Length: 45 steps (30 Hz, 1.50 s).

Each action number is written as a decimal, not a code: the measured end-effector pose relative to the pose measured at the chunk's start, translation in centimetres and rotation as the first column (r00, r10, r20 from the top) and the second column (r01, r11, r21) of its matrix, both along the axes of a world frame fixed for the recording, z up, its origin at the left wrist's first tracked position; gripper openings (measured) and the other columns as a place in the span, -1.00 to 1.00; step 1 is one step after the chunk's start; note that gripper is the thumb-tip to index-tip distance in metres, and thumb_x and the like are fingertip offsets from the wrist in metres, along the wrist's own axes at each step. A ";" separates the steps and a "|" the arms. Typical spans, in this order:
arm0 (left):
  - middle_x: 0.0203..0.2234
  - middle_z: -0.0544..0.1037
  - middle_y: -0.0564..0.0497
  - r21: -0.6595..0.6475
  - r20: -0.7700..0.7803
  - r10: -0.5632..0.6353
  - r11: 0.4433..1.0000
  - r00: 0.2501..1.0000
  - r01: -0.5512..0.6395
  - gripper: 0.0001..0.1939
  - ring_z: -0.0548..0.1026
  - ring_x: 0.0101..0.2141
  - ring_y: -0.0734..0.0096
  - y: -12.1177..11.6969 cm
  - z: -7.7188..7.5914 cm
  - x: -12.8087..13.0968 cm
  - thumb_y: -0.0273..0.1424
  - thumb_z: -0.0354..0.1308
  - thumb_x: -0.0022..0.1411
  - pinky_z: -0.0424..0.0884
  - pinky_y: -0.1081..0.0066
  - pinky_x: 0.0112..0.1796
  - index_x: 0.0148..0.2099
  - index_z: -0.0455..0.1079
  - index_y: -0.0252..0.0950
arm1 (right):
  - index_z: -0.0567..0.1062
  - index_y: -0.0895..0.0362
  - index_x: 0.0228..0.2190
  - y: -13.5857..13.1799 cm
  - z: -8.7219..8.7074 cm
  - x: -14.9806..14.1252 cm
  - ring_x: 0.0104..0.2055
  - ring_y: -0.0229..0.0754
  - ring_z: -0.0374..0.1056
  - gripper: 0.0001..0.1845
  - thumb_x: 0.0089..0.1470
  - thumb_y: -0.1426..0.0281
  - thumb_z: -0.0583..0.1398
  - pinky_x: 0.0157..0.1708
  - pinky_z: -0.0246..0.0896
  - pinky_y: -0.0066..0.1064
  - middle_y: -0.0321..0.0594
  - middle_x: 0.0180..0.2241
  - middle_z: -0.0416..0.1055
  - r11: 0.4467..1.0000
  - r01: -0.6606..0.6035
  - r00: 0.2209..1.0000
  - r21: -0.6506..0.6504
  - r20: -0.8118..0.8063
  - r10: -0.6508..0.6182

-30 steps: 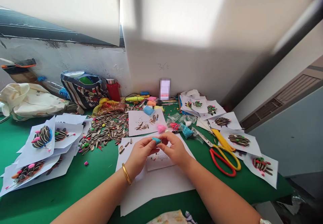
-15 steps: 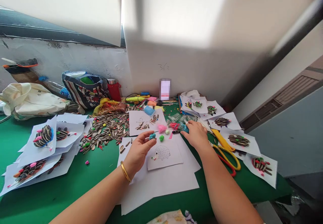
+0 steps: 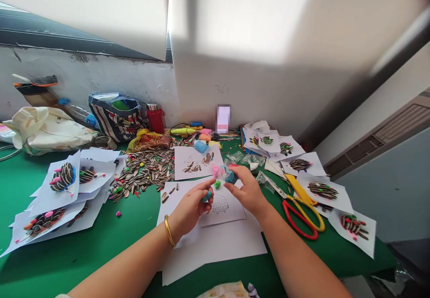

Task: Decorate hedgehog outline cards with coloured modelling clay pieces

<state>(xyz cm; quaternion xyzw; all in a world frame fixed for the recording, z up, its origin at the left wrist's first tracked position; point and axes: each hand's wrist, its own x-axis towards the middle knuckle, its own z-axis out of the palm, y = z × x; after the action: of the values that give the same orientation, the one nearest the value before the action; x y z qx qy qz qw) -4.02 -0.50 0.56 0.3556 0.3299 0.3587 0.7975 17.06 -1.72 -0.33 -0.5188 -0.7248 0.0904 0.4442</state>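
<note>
My left hand (image 3: 192, 204) pinches a small piece of teal modelling clay (image 3: 207, 196) between its fingertips. My right hand (image 3: 247, 190) grips a clear plastic bag (image 3: 223, 171) holding blue clay just above the paper. Between the hands, a green clay ball (image 3: 217, 184) rests on a sheet with a printed hedgehog outline (image 3: 220, 204). A lump of pink clay (image 3: 215, 169) sits close to the bag, partly behind it. Under both hands lie loose white paper sheets (image 3: 215, 244).
A heap of striped sunflower seeds (image 3: 143, 172) covers the green table (image 3: 83, 253) left of the hands. Finished seed-and-clay hedgehog pictures (image 3: 63, 177) lie at both sides. Red-and-yellow scissors (image 3: 302, 219) lie to the right. Bags and a red flask (image 3: 156, 119) stand along the wall.
My right hand has lifted off the bags at the right and moved inward with the blue clay bag. My left hand has closed its fingers on the teal clay.
</note>
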 end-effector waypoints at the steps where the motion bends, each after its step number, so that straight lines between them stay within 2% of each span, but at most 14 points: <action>1: -0.37 0.36 0.01 -0.013 0.022 -0.014 1.000 1.000 0.014 -0.56 0.30 -0.42 0.48 -0.1 0.0 0.0 -0.41 0.17 0.08 0.26 0.47 -0.46 0.06 0.49 -0.25 | 0.42 0.03 -0.03 0.0 0.0 -0.2 0.04 0.00 0.31 -0.63 0.15 0.19 0.23 0.07 0.20 -0.11 -0.11 -0.05 0.46 1.000 -0.010 1.000 0.012 0.027 0.009; 4: -0.36 0.34 0.01 -0.031 0.083 -0.034 0.999 0.996 0.036 -0.58 0.29 -0.42 0.49 -0.1 0.1 0.0 -0.42 0.18 0.09 0.25 0.47 -0.46 0.04 0.50 -0.26 | 0.41 0.03 -0.02 0.2 -0.3 -0.2 0.02 0.02 0.33 -0.61 0.14 0.19 0.24 0.08 0.18 -0.06 -0.11 -0.07 0.48 1.000 -0.019 0.996 0.017 0.086 0.018; 9: -0.34 0.33 0.01 0.028 0.099 0.013 0.999 0.995 -0.016 -0.57 0.28 -0.42 0.49 0.0 0.0 -0.1 -0.43 0.14 0.13 0.26 0.45 -0.41 0.08 0.47 -0.24 | 0.42 0.05 -0.01 0.4 -0.6 0.0 0.02 0.04 0.33 -0.59 0.13 0.20 0.25 0.08 0.17 -0.05 -0.11 -0.07 0.49 1.000 -0.009 0.991 0.018 0.137 0.006; 13: -0.33 0.32 0.01 0.127 0.057 0.029 0.991 0.998 -0.036 -0.52 0.27 -0.40 0.47 -0.1 0.2 -0.2 -0.40 0.12 0.15 0.26 0.43 -0.38 0.14 0.43 -0.23 | 0.42 0.05 -0.01 0.5 -0.8 -0.1 0.01 0.04 0.34 -0.59 0.12 0.20 0.26 0.06 0.17 -0.07 -0.11 -0.08 0.48 1.000 -0.008 0.987 0.007 0.159 0.006; 17: -0.34 0.30 0.03 0.297 -0.086 0.027 0.955 0.996 -0.001 -0.42 0.28 -0.40 0.45 -0.2 0.1 -0.2 -0.41 0.05 0.17 0.27 0.39 -0.38 0.26 0.29 -0.23 | 0.42 0.04 0.01 0.5 -0.9 -0.4 -0.02 0.01 0.35 -0.57 0.12 0.21 0.27 0.02 0.17 -0.11 -0.14 -0.10 0.49 0.999 -0.030 0.983 -0.013 0.181 0.031; 20: -0.34 0.30 0.03 0.485 -0.259 0.074 0.872 0.963 0.063 -0.42 0.28 -0.39 0.41 0.1 -0.4 -0.2 -0.42 -0.03 0.21 0.30 0.36 -0.35 0.29 0.24 -0.24 | 0.42 0.03 -0.01 0.4 -0.9 -0.6 -0.03 0.00 0.35 -0.57 0.10 0.22 0.29 0.02 0.16 -0.12 -0.16 -0.10 0.49 0.999 -0.038 0.981 -0.015 0.187 0.040; 24: -0.31 0.36 -0.02 0.732 -0.481 0.245 0.640 0.842 0.232 -0.49 0.33 -0.30 0.32 0.3 -1.3 -0.2 -0.45 -0.08 0.28 0.32 0.27 -0.20 0.25 0.28 -0.24 | 0.42 0.04 -0.02 0.3 -0.8 -0.9 -0.04 -0.02 0.35 -0.58 0.09 0.23 0.30 0.02 0.16 -0.12 -0.17 -0.10 0.49 0.998 -0.056 0.980 0.000 0.193 0.055; 26: -0.30 0.37 -0.04 0.770 -0.540 0.300 0.553 0.786 0.318 -0.51 0.35 -0.27 0.29 0.2 -1.5 -0.2 -0.47 -0.10 0.30 0.32 0.24 -0.17 0.25 0.27 -0.25 | 0.43 0.05 -0.02 0.3 -0.9 -1.0 -0.03 -0.02 0.35 -0.59 0.10 0.23 0.30 0.03 0.15 -0.12 -0.15 -0.08 0.48 0.998 -0.070 0.977 0.009 0.201 0.066; 29: -0.27 0.39 -0.08 0.772 -0.595 0.340 0.496 0.728 0.399 -0.52 0.37 -0.25 0.27 0.0 -1.3 -0.3 -0.49 -0.12 0.32 0.34 0.23 -0.16 0.25 0.26 -0.27 | 0.43 0.05 -0.02 0.4 -1.1 -1.0 -0.02 -0.01 0.35 -0.59 0.11 0.22 0.29 0.03 0.15 -0.11 -0.14 -0.08 0.49 0.997 -0.081 0.974 0.014 0.214 0.076; 31: -0.23 0.40 -0.11 0.777 -0.601 0.371 0.479 0.708 0.408 -0.52 0.38 -0.22 0.25 0.1 -1.2 -0.5 -0.49 -0.12 0.32 0.35 0.22 -0.14 0.25 0.26 -0.29 | 0.43 0.05 -0.01 0.5 -1.2 -0.8 -0.02 0.00 0.35 -0.59 0.11 0.22 0.29 0.02 0.15 -0.10 -0.13 -0.08 0.49 0.998 -0.063 0.975 0.011 0.216 0.060; 34: -0.18 0.43 -0.12 0.808 -0.560 0.440 0.477 0.702 0.345 -0.56 0.39 -0.16 0.23 0.3 -1.2 -0.6 -0.47 -0.10 0.33 0.34 0.22 -0.10 0.21 0.30 -0.30 | 0.42 0.05 0.01 0.7 -1.3 -0.3 -0.02 0.02 0.35 -0.57 0.12 0.22 0.28 -0.01 0.18 -0.10 -0.11 -0.09 0.49 1.000 -0.019 0.979 0.010 0.201 0.016; 37: -0.21 0.44 -0.07 0.817 -0.519 0.464 0.518 0.718 0.255 -0.51 0.40 -0.18 0.28 0.4 -1.4 -0.7 -0.48 -0.08 0.31 0.34 0.25 -0.10 0.27 0.22 -0.28 | 0.43 0.06 0.01 0.8 -1.3 -0.2 -0.02 0.03 0.35 -0.57 0.12 0.21 0.27 0.00 0.19 -0.09 -0.11 -0.09 0.49 1.000 -0.021 0.981 0.010 0.195 0.019; 40: -0.25 0.43 -0.01 0.795 -0.511 0.406 0.559 0.757 0.236 -0.38 0.39 -0.27 0.34 0.3 -1.6 -0.5 -0.52 -0.07 0.28 0.36 0.30 -0.18 0.38 0.03 -0.22 | 0.44 0.05 -0.01 0.7 -1.1 -0.4 -0.01 0.02 0.36 -0.58 0.13 0.19 0.26 0.03 0.17 -0.09 -0.11 -0.08 0.49 0.998 -0.066 0.977 0.011 0.202 0.062; 45: -0.31 0.40 0.00 0.816 -0.503 0.353 0.495 0.789 0.298 -0.41 0.36 -0.27 0.33 0.1 -1.9 -0.3 -0.52 -0.07 0.27 0.34 0.28 -0.18 0.34 0.13 -0.17 | 0.44 0.05 -0.02 0.6 -1.2 -0.9 -0.03 -0.01 0.37 -0.59 0.13 0.17 0.25 0.01 0.20 -0.11 -0.11 -0.10 0.50 0.997 -0.082 0.976 0.010 0.201 0.078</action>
<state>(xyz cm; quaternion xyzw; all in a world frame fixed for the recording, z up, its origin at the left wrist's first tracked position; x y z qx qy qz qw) -4.32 -0.45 -1.31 0.7960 0.3493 0.3515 0.3475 16.15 -1.08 -1.50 -0.4917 -0.7869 0.0490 0.3696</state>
